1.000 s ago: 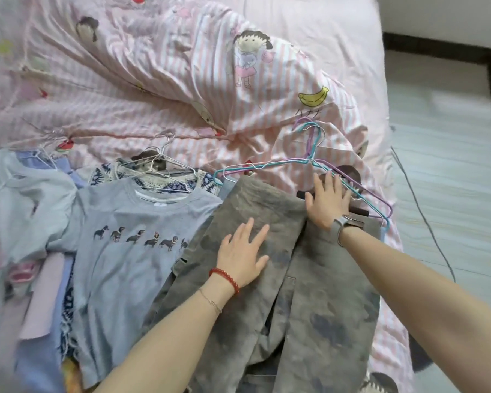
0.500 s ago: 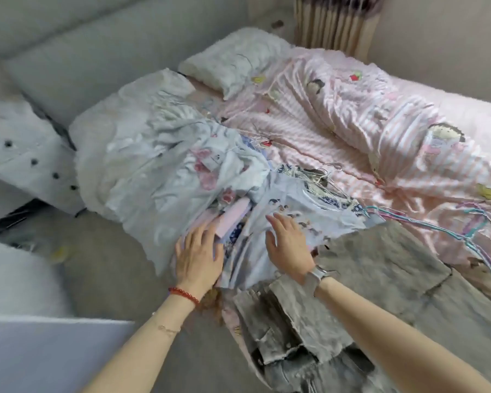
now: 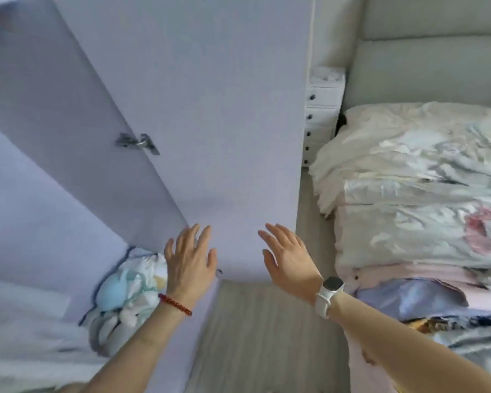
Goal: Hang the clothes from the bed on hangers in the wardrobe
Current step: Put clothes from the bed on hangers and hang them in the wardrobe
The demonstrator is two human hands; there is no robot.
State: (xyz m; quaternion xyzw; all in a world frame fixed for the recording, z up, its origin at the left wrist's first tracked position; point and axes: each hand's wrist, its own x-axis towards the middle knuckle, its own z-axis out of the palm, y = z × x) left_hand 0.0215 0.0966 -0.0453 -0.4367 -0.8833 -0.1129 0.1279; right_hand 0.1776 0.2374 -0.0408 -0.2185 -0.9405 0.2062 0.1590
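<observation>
The lilac wardrobe (image 3: 224, 109) fills the left and middle of the head view, with one door (image 3: 68, 114) swung open and a metal hinge (image 3: 138, 143) showing on it. My left hand (image 3: 189, 259) and my right hand (image 3: 289, 256) are raised side by side in front of the wardrobe's lower panel, fingers spread and straight, holding nothing. The bed (image 3: 425, 194) lies at the right with a pile of clothes (image 3: 425, 296) at its near edge. No hanger shows in this view.
A bundle of light blue and white cloth (image 3: 128, 282) lies low inside the wardrobe at the left. A small white drawer unit (image 3: 322, 109) stands between wardrobe and bed. Grey wood floor (image 3: 261, 336) runs between them. A pale crumpled blanket (image 3: 408, 143) covers the bed's far end.
My view has swung left from the bed to the wardrobe. Both hands left the clothes on the bed and now hang in the air before the wardrobe, holding nothing.
</observation>
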